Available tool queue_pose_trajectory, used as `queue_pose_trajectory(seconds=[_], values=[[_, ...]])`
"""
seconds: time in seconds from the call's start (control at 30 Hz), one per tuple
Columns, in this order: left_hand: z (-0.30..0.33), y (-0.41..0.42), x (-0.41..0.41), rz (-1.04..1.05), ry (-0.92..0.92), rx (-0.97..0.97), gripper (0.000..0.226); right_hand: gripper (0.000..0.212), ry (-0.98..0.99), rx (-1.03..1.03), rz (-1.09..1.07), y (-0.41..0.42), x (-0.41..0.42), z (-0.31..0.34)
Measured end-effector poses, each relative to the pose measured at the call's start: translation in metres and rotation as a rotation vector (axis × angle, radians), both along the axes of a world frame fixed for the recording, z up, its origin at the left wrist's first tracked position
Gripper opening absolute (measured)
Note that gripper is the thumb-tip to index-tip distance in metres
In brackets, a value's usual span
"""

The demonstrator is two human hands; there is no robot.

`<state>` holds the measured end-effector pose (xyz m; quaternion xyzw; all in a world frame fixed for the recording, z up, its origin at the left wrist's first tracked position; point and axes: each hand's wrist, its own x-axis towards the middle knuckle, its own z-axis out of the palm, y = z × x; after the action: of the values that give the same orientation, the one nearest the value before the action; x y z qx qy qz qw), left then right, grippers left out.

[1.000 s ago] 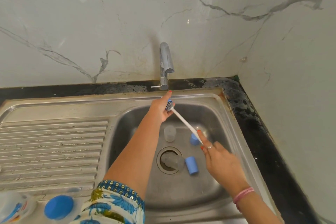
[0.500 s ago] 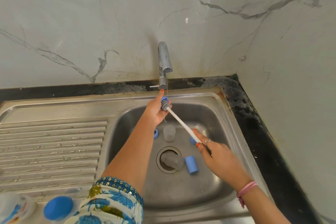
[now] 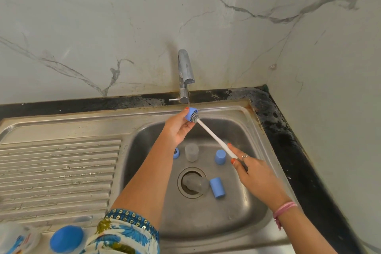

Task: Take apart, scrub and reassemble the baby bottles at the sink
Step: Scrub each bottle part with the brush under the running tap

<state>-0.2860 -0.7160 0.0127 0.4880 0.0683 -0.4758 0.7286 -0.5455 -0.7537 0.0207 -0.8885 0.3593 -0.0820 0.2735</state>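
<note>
Since a second ago your left hand (image 3: 177, 128) has turned the blue bottle ring (image 3: 190, 114) up into plain sight under the tap (image 3: 185, 72), where before your fingers hid most of it. That hand pinches the ring at its fingertips, just above centre frame, with a thin stream of water falling onto it. Your right hand (image 3: 253, 173), lower right of centre, grips the white handle of the bottle brush (image 3: 214, 137), and its grey bristle head sits in the ring's opening. Down in the sink (image 3: 257, 202) lie two blue caps (image 3: 220, 156) (image 3: 216, 187), a clear teat (image 3: 191, 151) and another over the drain (image 3: 194, 183), and a second blue ring (image 3: 175, 153) half hidden by your left forearm. A blue-lidded bottle (image 3: 67, 239) stands at the lower left.
</note>
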Motion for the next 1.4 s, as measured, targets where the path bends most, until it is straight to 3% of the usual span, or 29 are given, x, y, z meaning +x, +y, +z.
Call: queue_pose_trajectory(seconds=[0.2,0.3,0.37,0.47,0.53,0.63,0.77,0.83,0.97,1.13,1.4], values=[[0.012,-0.009,-0.001,0.018,0.039,0.007,0.019,0.046,-0.101,0.107,0.006,0.009,0.003,0.001],[0.016,-0.014,-0.001,0.010,0.011,0.109,0.036,0.049,-0.115,0.092,0.018,0.013,0.005,0.002],[0.013,-0.015,0.000,0.016,-0.005,0.140,0.036,0.045,-0.164,0.204,0.024,0.013,0.006,0.003],[0.009,-0.013,-0.002,0.018,0.045,0.059,0.030,0.037,-0.256,0.535,-0.050,0.012,0.005,0.005],[0.006,-0.011,-0.004,0.030,0.053,0.022,0.031,0.034,-0.252,0.610,-0.066,0.013,0.002,0.008],[0.001,-0.011,-0.009,0.076,0.040,-0.025,0.027,0.035,-0.182,0.460,-0.027,0.007,-0.007,0.018],[-0.007,-0.009,-0.002,0.229,-0.007,-0.022,0.042,0.037,-0.081,0.295,-0.031,-0.005,-0.027,0.032],[-0.007,-0.008,0.004,0.199,-0.010,-0.028,0.038,0.037,-0.157,0.324,-0.099,-0.006,-0.030,0.034],[-0.003,-0.011,-0.007,0.104,0.014,-0.065,0.033,0.044,-0.311,0.568,-0.124,0.010,-0.009,0.031],[-0.001,-0.015,-0.010,0.194,0.094,-0.101,0.030,0.052,-0.235,0.320,-0.043,0.045,0.012,0.008],[-0.005,-0.011,-0.017,0.272,0.144,-0.191,0.023,0.057,-0.260,0.287,-0.086,0.053,0.026,-0.001]])
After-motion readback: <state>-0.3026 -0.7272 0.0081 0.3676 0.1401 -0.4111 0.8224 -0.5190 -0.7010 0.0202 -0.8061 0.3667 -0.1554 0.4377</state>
